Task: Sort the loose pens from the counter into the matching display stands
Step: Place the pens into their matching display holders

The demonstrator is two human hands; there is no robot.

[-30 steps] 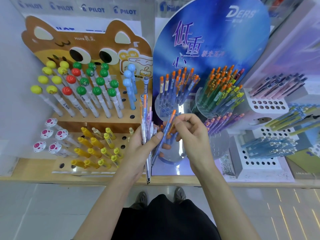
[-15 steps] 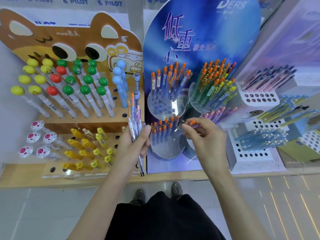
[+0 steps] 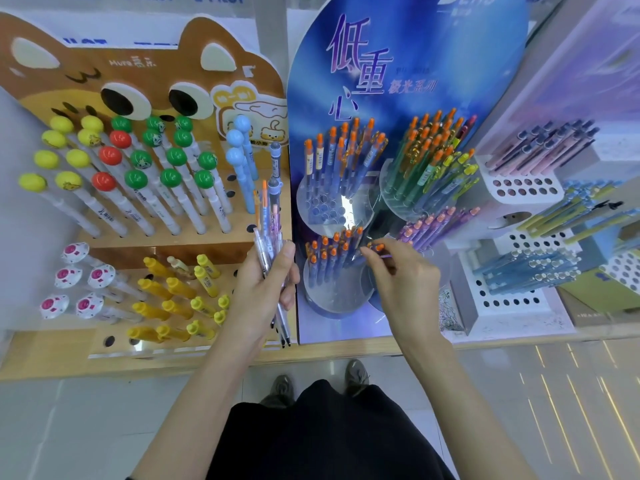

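My left hand (image 3: 265, 287) grips a bundle of loose pens (image 3: 268, 230), clear and blue with orange tips, held upright in front of the brown bear stand (image 3: 145, 74). My right hand (image 3: 401, 275) pinches one blue pen with an orange cap (image 3: 375, 247) at the low clear round holder (image 3: 332, 292) of the blue display stand (image 3: 398, 64). Several matching orange-capped blue pens (image 3: 329, 247) stand in that holder. More of them fill the upper left holder (image 3: 341, 150).
Green and yellow pens (image 3: 433, 157) and purple pens (image 3: 436, 223) fill other holders of the blue stand. White perforated racks (image 3: 519, 188) with pastel pens stand at the right. Ball-topped pens (image 3: 138, 168) and yellow pens (image 3: 176, 292) fill the bear stand. The wooden counter edge (image 3: 311, 351) runs below.
My right hand pulled one orange-capped blue pen from the bundle, carried it right and lowered it toward the low clear holder. My left hand stayed with the bundle.
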